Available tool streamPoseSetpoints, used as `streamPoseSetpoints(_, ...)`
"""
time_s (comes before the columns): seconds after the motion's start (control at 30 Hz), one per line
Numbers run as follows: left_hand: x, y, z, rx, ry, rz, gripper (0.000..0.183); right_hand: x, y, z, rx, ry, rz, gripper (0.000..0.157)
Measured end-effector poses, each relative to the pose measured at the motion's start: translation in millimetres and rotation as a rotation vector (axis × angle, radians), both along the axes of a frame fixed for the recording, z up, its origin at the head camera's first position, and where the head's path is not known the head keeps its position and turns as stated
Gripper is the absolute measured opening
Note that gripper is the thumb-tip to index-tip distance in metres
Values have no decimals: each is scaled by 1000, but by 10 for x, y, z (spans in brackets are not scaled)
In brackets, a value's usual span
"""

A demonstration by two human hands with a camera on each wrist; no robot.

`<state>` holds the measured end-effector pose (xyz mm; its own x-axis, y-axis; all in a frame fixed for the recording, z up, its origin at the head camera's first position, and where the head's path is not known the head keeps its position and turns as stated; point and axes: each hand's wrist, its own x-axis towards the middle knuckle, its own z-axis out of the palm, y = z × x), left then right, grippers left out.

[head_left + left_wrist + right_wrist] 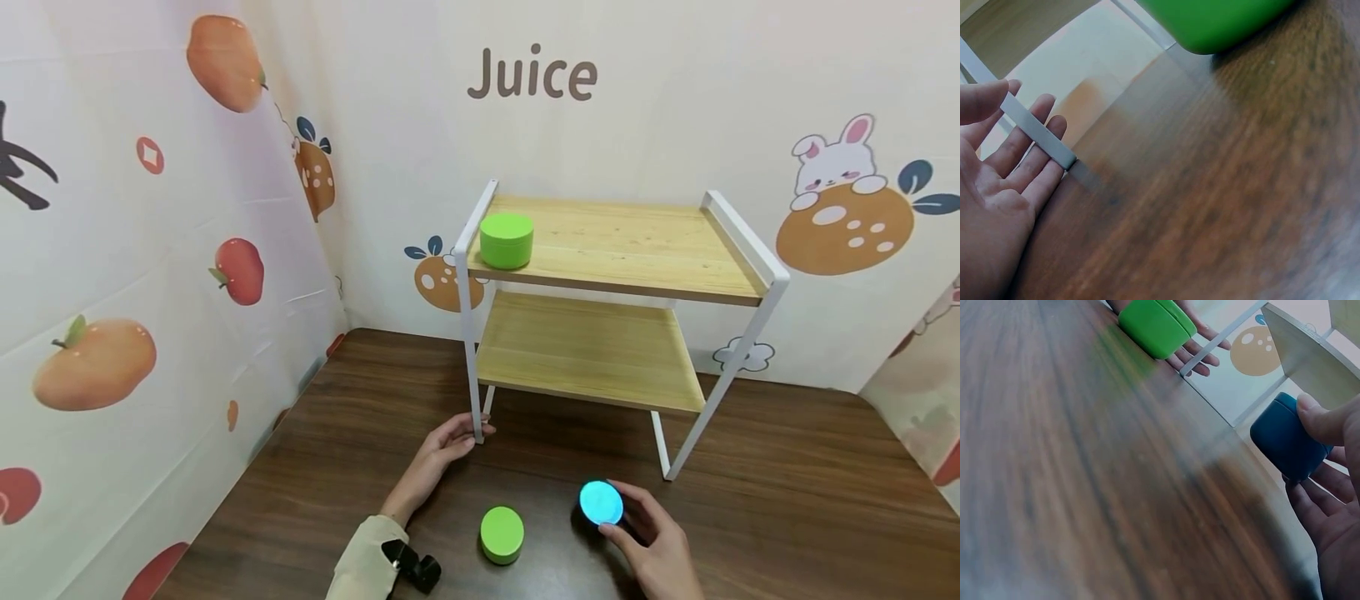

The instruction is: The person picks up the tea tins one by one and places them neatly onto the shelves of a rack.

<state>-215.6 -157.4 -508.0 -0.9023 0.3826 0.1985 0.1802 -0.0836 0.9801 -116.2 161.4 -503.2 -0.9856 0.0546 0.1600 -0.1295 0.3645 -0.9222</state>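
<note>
In the head view, my left hand (442, 450) holds the front left leg (471, 367) of a two-tier shelf rack near its foot. The left wrist view shows the thumb on one side of the white leg (1041, 134) and the fingers behind it. My right hand (663, 546) grips a small round blue lidded container (602, 503) between thumb and fingers, low over the table. Its rounded side and lid seam show in the right wrist view, where the blue container (1286, 437) looks darker. Between the hands stands a green lidded container (502, 535) on the table.
Another green round container (507, 242) sits at the left front of the rack's upper wooden shelf (622, 242). Below is the lower shelf (588, 346). The rack stands on a dark wooden table (810, 492), with a printed cloth backdrop (390, 125) behind and beside it.
</note>
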Motion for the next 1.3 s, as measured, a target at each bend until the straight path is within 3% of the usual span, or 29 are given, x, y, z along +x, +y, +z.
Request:
streamPoseSetpoints(0.4,-7,1,-10,2,-10,-2,40,12,-1,0,-33,-51,-10,50)
streamPoseSetpoints(0.67,-16,0,-7,2,-9,-3,39,4,4,-14,-33,14,-2,49)
streamPoseSetpoints(1.3,-19,-6,-12,2,-16,-14,40,14,1,-9,-50,1,-6,49)
